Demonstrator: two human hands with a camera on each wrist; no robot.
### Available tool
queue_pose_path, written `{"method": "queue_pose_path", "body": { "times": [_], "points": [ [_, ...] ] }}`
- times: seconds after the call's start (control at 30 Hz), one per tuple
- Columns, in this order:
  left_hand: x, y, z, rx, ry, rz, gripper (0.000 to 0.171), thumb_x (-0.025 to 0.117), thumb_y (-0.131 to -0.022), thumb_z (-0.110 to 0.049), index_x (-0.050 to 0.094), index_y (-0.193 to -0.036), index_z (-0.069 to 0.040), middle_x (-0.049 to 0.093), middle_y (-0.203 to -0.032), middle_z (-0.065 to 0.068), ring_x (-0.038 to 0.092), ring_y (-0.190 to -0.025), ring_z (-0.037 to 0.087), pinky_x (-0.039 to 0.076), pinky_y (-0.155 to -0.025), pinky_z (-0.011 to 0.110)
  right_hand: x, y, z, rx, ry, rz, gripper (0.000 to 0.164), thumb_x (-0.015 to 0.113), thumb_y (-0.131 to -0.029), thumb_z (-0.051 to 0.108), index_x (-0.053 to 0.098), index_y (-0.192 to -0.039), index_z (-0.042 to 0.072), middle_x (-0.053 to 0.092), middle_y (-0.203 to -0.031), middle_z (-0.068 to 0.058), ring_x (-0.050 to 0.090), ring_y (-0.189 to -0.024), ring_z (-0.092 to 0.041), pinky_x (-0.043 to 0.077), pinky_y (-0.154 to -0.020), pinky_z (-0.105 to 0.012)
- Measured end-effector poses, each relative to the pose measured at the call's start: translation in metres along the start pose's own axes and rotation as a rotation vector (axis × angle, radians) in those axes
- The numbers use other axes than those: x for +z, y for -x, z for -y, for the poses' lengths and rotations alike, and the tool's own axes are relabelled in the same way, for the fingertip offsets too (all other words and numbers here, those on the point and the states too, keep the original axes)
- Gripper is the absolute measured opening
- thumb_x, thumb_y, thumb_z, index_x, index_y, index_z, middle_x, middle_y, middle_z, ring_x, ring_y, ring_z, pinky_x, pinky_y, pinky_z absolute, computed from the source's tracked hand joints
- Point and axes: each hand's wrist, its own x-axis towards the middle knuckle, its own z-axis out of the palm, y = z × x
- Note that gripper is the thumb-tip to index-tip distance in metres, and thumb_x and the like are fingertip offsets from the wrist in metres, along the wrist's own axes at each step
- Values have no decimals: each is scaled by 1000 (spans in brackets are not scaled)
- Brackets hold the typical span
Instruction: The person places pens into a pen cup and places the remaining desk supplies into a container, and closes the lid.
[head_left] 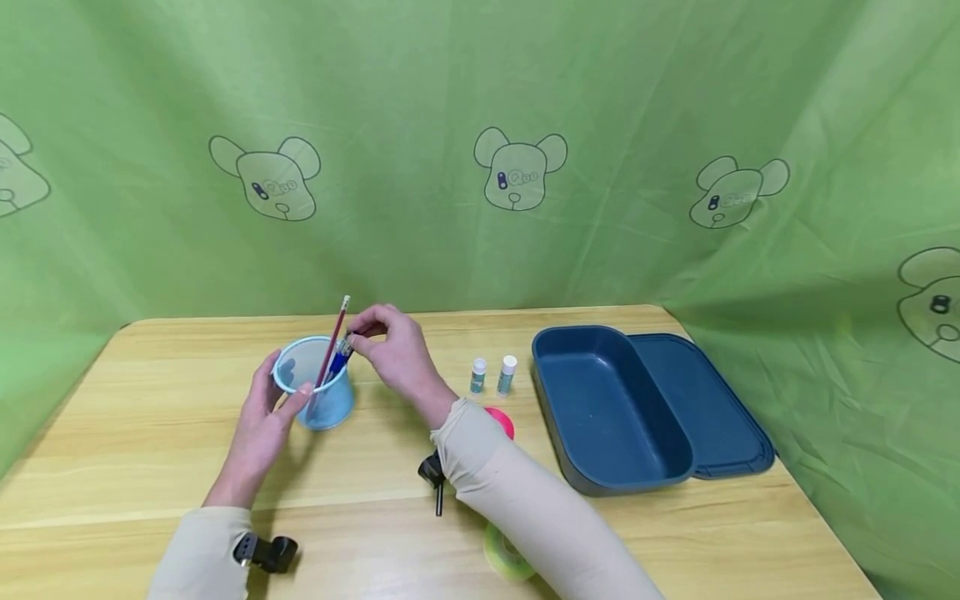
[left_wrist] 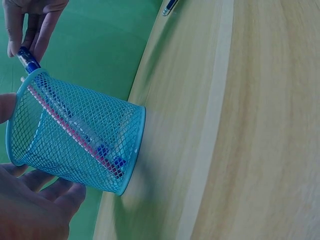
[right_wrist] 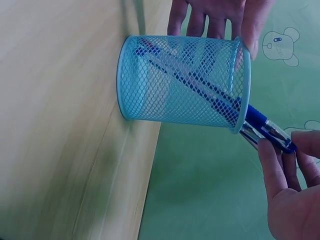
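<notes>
I see the person's left hand (head_left: 262,417) clamped round a light blue mesh cup (head_left: 330,408), thumb at its rim; the cup stands upright on the left part of a wooden table (head_left: 165,433); the right hand (head_left: 402,352) pinches the upper ends of blue pens (head_left: 340,360), which slant down inside the cup beside a dark red pencil (head_left: 336,329). Well to the right, I see two small white-capped tubes (head_left: 506,375) standing near a dark blue open box (head_left: 557,433); its matching lid (head_left: 712,400) lies just beside it, before a green curtain (head_left: 405,242).
</notes>
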Motion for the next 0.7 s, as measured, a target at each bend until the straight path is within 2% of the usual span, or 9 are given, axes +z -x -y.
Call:
{"method": "queue_pose_path", "body": {
  "times": [0.4, 0.7],
  "points": [
    [0, 1, -1, 0, 16, 4, 81, 56, -101, -26, 1, -158, -13, 12, -160, 21, 13, -145, 38, 13, -114, 60, -14, -1, -11, 6, 26, 30, 12, 71, -88, 1, 69, -99, 5, 65, -91, 1, 61, -87, -13, 53, -74, -23],
    [0, 1, -1, -4, 16, 8, 82, 57, -101, -27, 1, -158, -13, 11, -160, 20, 13, -145, 38, 13, -114, 61, -31, 2, -10, 100, 127, 81, 7, 69, -90, 6, 69, -97, 6, 65, -90, 0, 60, -84, -15, 52, -74, -25]
  ]
}}
